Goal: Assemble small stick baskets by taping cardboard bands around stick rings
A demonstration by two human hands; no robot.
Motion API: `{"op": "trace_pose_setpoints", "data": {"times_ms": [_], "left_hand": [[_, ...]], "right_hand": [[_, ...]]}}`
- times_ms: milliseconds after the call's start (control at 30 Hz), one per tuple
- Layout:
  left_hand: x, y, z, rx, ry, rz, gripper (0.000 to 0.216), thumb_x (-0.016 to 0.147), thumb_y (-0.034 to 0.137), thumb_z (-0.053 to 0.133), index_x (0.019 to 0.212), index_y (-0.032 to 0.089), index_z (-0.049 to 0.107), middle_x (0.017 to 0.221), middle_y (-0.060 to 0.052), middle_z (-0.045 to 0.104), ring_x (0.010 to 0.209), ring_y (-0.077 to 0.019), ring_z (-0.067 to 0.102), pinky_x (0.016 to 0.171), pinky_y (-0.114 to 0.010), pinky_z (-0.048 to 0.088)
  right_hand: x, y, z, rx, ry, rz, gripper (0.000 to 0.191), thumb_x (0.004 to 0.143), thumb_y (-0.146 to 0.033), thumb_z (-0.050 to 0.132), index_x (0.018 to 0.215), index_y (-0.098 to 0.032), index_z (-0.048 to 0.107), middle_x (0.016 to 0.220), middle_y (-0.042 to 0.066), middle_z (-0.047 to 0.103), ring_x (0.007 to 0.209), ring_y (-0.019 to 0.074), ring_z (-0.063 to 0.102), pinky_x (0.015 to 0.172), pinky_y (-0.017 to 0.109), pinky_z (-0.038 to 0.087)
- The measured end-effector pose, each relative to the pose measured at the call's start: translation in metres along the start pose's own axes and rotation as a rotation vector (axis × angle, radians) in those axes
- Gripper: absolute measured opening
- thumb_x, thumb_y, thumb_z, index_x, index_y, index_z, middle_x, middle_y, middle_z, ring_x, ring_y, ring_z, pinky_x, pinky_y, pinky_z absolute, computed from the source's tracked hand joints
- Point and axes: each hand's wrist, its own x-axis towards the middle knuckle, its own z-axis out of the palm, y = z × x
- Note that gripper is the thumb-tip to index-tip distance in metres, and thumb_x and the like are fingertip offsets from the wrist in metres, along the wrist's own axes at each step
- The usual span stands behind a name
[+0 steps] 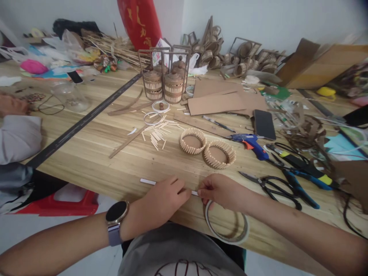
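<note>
A narrow white strip of tape point(148, 181) lies along the table's near edge. My left hand point(172, 195), watch on its wrist, rests over the strip's middle with fingers curled onto it. Close by on the right, my right hand point(217, 189) pinches at the strip's other end. Below those fingers, touching them, is a roll of tape point(243, 234); whether the strip joins it is hidden. Beyond my hands stand two round rings of short wooden sticks with brown bases, the left ring point(193, 141) touching or nearly touching the right ring point(219, 154).
Loose sticks point(157, 136) lie mid-table. To the right are scissors point(270, 186), a blue glue gun point(250, 142), pliers point(301, 188) and a phone point(264, 124). Lidded stick baskets point(173, 86) and cardboard sheets point(215, 102) stand behind. Another person's sleeve point(20, 138) is at left.
</note>
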Motion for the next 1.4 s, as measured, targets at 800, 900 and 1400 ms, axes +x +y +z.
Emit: {"op": "trace_pose_setpoints", "data": {"times_ms": [800,900,1400], "left_hand": [[0.006,0.003,0.007,0.278,0.032,0.289,0.014,0.092,0.017,0.054,0.086,0.013,0.066,0.1,-0.012,0.064,0.083,-0.0227,0.053,0.057,-0.033,0.039],[0.007,0.001,0.008,0.283,0.031,0.3,0.014,0.092,0.018,0.054,0.088,0.013,0.066,0.102,-0.012,0.064,0.084,-0.0228,0.053,0.057,-0.034,0.04],[0.007,0.001,0.008,0.279,0.043,0.304,0.012,0.091,0.018,0.056,0.089,0.013,0.067,0.101,-0.011,0.063,0.084,-0.023,0.054,0.056,-0.033,0.041]], "right_hand": [[-0.007,0.0,-0.003,0.0,0.004,0.076,0.032,0.09,-0.026,0.046,0.062,-0.018,0.056,0.07,0.005,0.075,0.051,0.0138,0.065,0.037,0.02,0.032],[-0.01,-0.001,-0.003,-0.012,0.028,0.04,0.035,0.091,-0.027,0.046,0.059,-0.018,0.057,0.061,0.004,0.072,0.051,0.0137,0.065,0.046,0.021,0.038],[-0.014,0.002,0.002,-0.019,0.084,0.01,0.028,0.083,-0.022,0.049,0.062,-0.017,0.067,0.058,0.002,0.071,0.048,0.014,0.062,0.046,0.022,0.036]]}}
